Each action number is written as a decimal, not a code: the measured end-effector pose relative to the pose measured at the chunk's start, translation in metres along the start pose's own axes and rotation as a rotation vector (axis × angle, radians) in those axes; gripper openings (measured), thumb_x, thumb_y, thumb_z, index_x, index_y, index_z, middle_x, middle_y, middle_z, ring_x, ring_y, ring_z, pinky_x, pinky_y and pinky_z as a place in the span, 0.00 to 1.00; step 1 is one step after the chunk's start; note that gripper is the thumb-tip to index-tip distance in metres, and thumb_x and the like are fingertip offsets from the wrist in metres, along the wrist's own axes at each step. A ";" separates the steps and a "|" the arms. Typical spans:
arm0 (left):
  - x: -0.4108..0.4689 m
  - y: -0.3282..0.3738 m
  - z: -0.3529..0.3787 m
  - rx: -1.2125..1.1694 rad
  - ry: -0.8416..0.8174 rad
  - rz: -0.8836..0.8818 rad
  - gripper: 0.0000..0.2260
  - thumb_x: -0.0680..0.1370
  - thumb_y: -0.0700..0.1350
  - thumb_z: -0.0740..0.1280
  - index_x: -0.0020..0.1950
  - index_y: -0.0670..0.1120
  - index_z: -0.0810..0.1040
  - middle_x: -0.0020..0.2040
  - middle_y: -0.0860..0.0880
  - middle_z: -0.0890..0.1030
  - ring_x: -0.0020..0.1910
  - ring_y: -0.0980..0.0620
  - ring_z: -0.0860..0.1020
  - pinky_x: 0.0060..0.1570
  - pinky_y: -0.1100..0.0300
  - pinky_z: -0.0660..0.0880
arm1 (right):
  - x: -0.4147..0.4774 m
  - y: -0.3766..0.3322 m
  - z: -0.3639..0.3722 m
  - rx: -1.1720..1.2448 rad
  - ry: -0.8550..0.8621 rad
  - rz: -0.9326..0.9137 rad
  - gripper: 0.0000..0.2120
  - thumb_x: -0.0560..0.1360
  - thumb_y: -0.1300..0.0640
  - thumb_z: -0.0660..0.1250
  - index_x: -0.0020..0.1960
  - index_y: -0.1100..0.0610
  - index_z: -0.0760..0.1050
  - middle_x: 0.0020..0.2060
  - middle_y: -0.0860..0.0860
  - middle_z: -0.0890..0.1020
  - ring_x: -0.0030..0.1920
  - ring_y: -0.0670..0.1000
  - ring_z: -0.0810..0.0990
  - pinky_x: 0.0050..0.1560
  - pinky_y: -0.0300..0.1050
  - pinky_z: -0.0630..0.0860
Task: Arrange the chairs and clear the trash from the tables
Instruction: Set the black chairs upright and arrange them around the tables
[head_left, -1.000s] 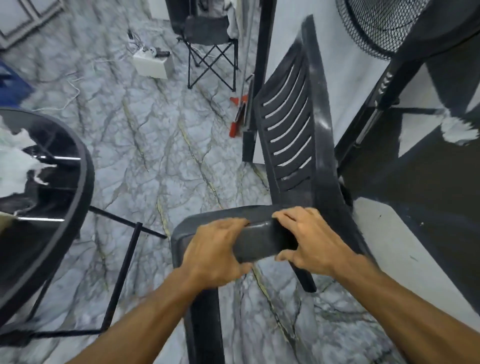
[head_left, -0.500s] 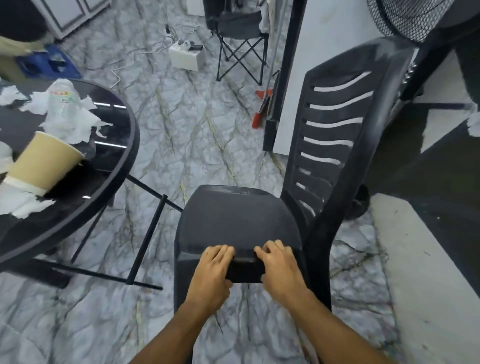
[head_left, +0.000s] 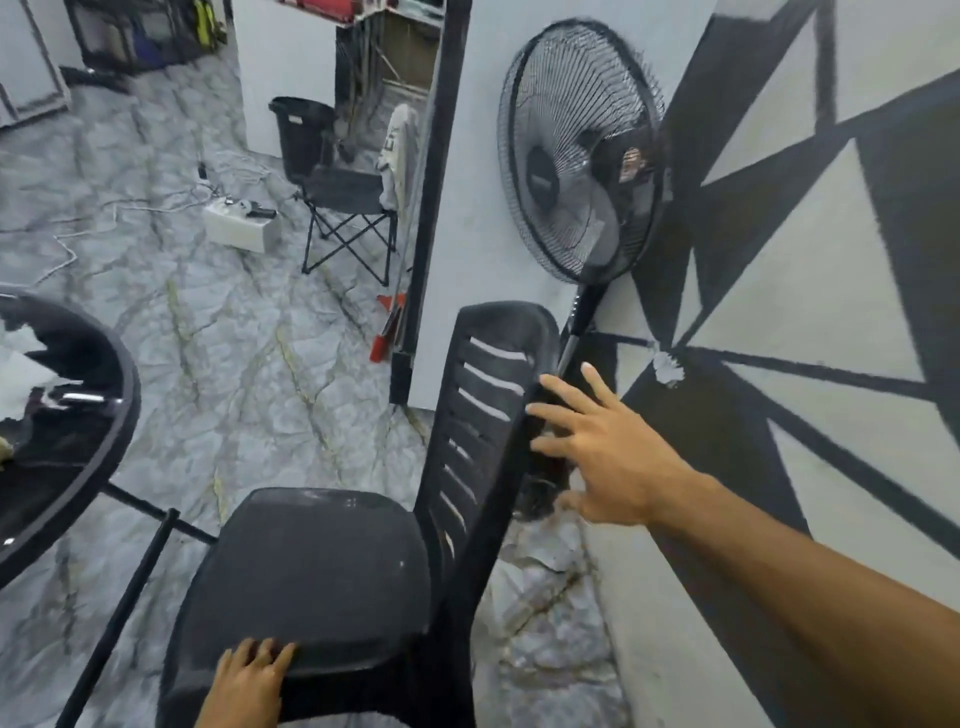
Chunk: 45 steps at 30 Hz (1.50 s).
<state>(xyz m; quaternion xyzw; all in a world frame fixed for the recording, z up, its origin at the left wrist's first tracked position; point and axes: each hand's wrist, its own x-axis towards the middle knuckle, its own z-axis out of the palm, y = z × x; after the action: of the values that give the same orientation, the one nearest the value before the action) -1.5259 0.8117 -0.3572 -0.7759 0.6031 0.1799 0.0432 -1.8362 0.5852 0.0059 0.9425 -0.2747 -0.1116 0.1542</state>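
A black plastic chair (head_left: 322, 577) stands upright on the marble floor, its slatted back toward the wall on the right. My left hand (head_left: 249, 680) grips the front edge of the seat at the bottom of the view. My right hand (head_left: 608, 447) is spread open beside the right edge of the backrest, fingers apart and at most brushing it. A round black glass table (head_left: 78, 467) sits at the left, with white crumpled paper (head_left: 21, 358) on it, cut off by the frame edge.
A black standing fan (head_left: 582, 171) stands against the painted wall right behind the chair. Farther back are a folding camp chair (head_left: 348, 208), a black bin (head_left: 304, 132), a white box with cables (head_left: 239, 226) and a red-handled tool (head_left: 387, 327) by the black pillar.
The chair went from tilted to upright on its legs. My right hand left the seat's front edge and rose to the backrest, fingers spread. My view lifted toward the fan.
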 end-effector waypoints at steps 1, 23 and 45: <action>0.006 0.007 -0.010 -0.034 0.035 -0.011 0.31 0.70 0.46 0.76 0.73 0.51 0.73 0.70 0.46 0.76 0.69 0.40 0.71 0.67 0.44 0.69 | -0.003 0.012 -0.001 0.060 0.036 0.041 0.32 0.70 0.36 0.68 0.71 0.47 0.71 0.73 0.51 0.68 0.78 0.56 0.52 0.77 0.58 0.42; 0.178 0.250 -0.276 -0.827 0.208 -0.142 0.15 0.65 0.52 0.75 0.46 0.44 0.80 0.39 0.46 0.83 0.37 0.48 0.82 0.38 0.47 0.81 | 0.195 0.152 0.042 0.886 0.167 0.077 0.17 0.63 0.56 0.76 0.51 0.50 0.80 0.55 0.49 0.80 0.58 0.53 0.77 0.58 0.46 0.74; 0.032 0.240 -0.390 -0.474 0.519 -0.606 0.06 0.66 0.39 0.66 0.41 0.48 0.77 0.35 0.50 0.75 0.38 0.46 0.76 0.37 0.52 0.75 | 0.228 0.088 -0.050 0.394 0.034 -0.743 0.18 0.64 0.35 0.74 0.40 0.49 0.80 0.33 0.45 0.79 0.37 0.46 0.75 0.37 0.44 0.68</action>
<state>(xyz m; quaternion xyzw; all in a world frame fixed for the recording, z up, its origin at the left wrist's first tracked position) -1.6590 0.6073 0.0314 -0.9251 0.2820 0.0919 -0.2373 -1.6765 0.4003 0.0552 0.9907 0.0702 -0.0892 -0.0750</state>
